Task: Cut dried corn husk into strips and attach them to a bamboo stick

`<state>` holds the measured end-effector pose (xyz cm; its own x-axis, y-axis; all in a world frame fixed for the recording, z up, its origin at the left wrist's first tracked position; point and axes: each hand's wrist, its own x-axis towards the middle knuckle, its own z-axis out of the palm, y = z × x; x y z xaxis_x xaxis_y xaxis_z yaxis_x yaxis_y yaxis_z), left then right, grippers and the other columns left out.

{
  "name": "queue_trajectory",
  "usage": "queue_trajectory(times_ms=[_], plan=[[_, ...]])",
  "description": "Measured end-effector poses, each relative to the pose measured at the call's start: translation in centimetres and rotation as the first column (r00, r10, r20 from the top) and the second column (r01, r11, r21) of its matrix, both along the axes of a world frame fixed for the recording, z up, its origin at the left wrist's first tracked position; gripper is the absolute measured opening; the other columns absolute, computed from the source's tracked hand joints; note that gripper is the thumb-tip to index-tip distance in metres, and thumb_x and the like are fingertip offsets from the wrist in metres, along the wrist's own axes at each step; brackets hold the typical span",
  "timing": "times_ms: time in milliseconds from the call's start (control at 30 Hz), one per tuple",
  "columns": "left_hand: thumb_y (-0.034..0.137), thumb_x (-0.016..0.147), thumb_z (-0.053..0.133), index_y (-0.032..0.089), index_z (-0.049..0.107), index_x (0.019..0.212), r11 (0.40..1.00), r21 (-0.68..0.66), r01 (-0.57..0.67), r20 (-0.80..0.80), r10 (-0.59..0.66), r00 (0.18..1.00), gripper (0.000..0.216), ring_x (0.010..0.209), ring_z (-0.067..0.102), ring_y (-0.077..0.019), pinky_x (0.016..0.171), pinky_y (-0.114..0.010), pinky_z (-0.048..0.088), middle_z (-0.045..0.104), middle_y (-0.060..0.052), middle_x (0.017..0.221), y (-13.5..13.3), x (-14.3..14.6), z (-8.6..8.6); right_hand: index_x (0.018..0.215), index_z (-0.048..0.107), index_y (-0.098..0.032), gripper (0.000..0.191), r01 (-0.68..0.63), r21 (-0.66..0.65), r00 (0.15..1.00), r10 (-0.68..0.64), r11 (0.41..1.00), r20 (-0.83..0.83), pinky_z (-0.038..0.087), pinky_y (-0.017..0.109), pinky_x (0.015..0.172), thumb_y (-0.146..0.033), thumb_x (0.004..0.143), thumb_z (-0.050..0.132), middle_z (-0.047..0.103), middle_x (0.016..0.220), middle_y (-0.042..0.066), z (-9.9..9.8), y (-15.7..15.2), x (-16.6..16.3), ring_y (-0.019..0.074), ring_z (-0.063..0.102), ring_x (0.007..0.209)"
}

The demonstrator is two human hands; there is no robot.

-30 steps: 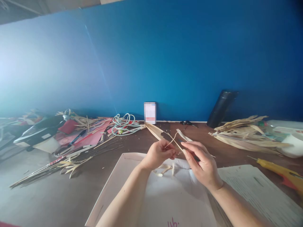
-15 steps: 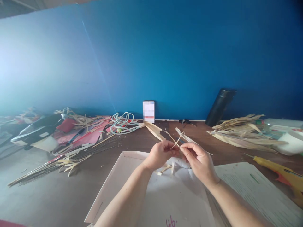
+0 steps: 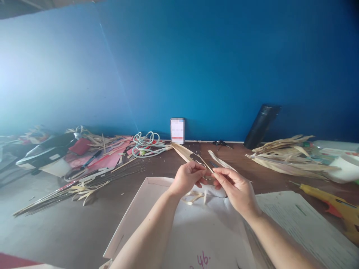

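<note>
Both my hands meet above the far edge of a shallow white cardboard tray (image 3: 131, 220). My left hand (image 3: 186, 178) is closed in a pinch on a thin pale straw strip (image 3: 206, 168). Facing it, my right hand (image 3: 237, 188) pinches the same strip at its other side. The strip runs tight between the two sets of fingertips. Just below my hands, several short straw offcuts (image 3: 195, 197) lie inside the tray.
Two long dried leaves (image 3: 185, 152) lie on the brown table behind my hands. A heap of dried husks (image 3: 286, 155), a yellow glue gun (image 3: 331, 201), a printed sheet (image 3: 303, 228) and a white bowl (image 3: 346, 168) are at right. Sticks, red paper (image 3: 98, 162) and a coiled cable (image 3: 147, 145) lie at left.
The loose crossed loop of the strip has been drawn in tight between my fingertips. My hands came closer together and sit slightly higher in view.
</note>
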<state>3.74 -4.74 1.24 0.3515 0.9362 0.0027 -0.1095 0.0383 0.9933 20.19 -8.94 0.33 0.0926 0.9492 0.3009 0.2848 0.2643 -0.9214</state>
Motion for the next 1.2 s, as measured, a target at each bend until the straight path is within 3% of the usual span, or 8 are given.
queue_trajectory(times_ms=[167, 300, 433, 667, 800, 967, 1200], plan=[[0.038, 0.071, 0.066, 0.013, 0.061, 0.082, 0.999, 0.050, -0.005, -0.057, 0.008, 0.998, 0.028, 0.054, 0.057, -0.0093, 0.045, -0.019, 0.044, 0.062, -0.002, 0.066, -0.2, 0.2, -0.1, 0.099, 0.062, -0.021, 0.029, -0.057, -0.047, 0.988, 0.050, 0.997, -0.145, 0.057, 0.032, 0.062, -0.041, 0.079, 0.063, 0.070, 0.084, 0.005, 0.5, -0.3, -0.6, 0.0185, 0.067, 0.070], [0.039, 0.070, 0.066, 0.013, 0.060, 0.082, 0.999, 0.047, 0.011, -0.072, -0.007, 0.997, 0.029, 0.053, 0.058, -0.0102, 0.042, -0.018, 0.043, 0.059, -0.002, 0.064, -0.3, 0.5, -0.3, 0.086, 0.061, -0.018, 0.027, -0.068, -0.090, 0.986, 0.054, 0.994, -0.156, 0.053, 0.028, 0.052, -0.043, 0.078, 0.062, 0.065, 0.069, 0.003, 1.0, -0.3, -0.6, 0.0149, 0.061, 0.059], [0.038, 0.072, 0.065, 0.013, 0.060, 0.085, 0.998, 0.031, 0.051, -0.053, -0.049, 0.997, 0.028, 0.053, 0.058, -0.0105, 0.042, -0.018, 0.042, 0.058, -0.001, 0.063, -0.4, 0.6, -0.3, 0.084, 0.063, -0.021, 0.024, -0.015, -0.086, 0.993, 0.005, 0.996, -0.119, 0.040, 0.022, 0.040, -0.043, 0.077, 0.063, 0.051, 0.054, -0.004, 0.7, -0.2, -0.2, 0.0104, 0.047, 0.047], [0.035, 0.071, 0.065, 0.014, 0.060, 0.081, 0.997, 0.046, 0.057, -0.081, -0.053, 0.995, 0.024, 0.053, 0.054, -0.0091, 0.045, -0.020, 0.043, 0.058, -0.001, 0.064, -0.7, 0.7, -0.1, 0.087, 0.063, -0.021, 0.022, -0.030, -0.123, 0.983, 0.006, 0.992, -0.186, 0.036, 0.022, 0.042, -0.041, 0.077, 0.064, 0.057, 0.062, -0.002, 0.4, 0.1, -0.3, 0.0099, 0.045, 0.050], [0.033, 0.075, 0.060, 0.016, 0.062, 0.081, 0.987, 0.163, 0.001, -0.181, 0.029, 0.983, 0.019, 0.056, 0.054, -0.0095, 0.048, -0.019, 0.041, 0.061, -0.002, 0.069, -1.0, 0.8, -0.1, 0.099, 0.062, -0.022, 0.028, -0.018, -0.132, 0.982, -0.007, 0.991, -0.189, 0.038, 0.022, 0.042, -0.042, 0.079, 0.062, 0.061, 0.069, 0.002, 0.6, 0.0, -0.4, 0.0112, 0.048, 0.051], [0.028, 0.077, 0.055, 0.018, 0.064, 0.080, 0.937, 0.346, -0.052, -0.333, 0.174, 0.927, 0.013, 0.056, 0.053, -0.0095, 0.053, -0.019, 0.039, 0.061, 0.001, 0.063, -1.2, 0.9, -0.1, 0.097, 0.061, -0.021, 0.029, -0.006, -0.103, 0.994, -0.005, 0.995, -0.105, 0.040, 0.023, 0.046, -0.042, 0.077, 0.064, 0.063, 0.075, 0.003, 0.4, -0.1, -0.5, 0.0136, 0.053, 0.057], [0.022, 0.078, 0.053, 0.019, 0.065, 0.083, 0.891, 0.454, -0.008, -0.406, 0.215, 0.888, 0.013, 0.070, 0.058, -0.0117, 0.064, -0.020, 0.042, 0.067, 0.000, 0.079, -1.4, 1.0, 0.0, 0.092, 0.059, -0.021, 0.025, -0.012, -0.079, 0.998, 0.007, 0.997, -0.061, 0.040, 0.023, 0.051, -0.041, 0.077, 0.064, 0.062, 0.076, 0.002, 0.3, 0.0, -0.4, 0.0146, 0.055, 0.064]])
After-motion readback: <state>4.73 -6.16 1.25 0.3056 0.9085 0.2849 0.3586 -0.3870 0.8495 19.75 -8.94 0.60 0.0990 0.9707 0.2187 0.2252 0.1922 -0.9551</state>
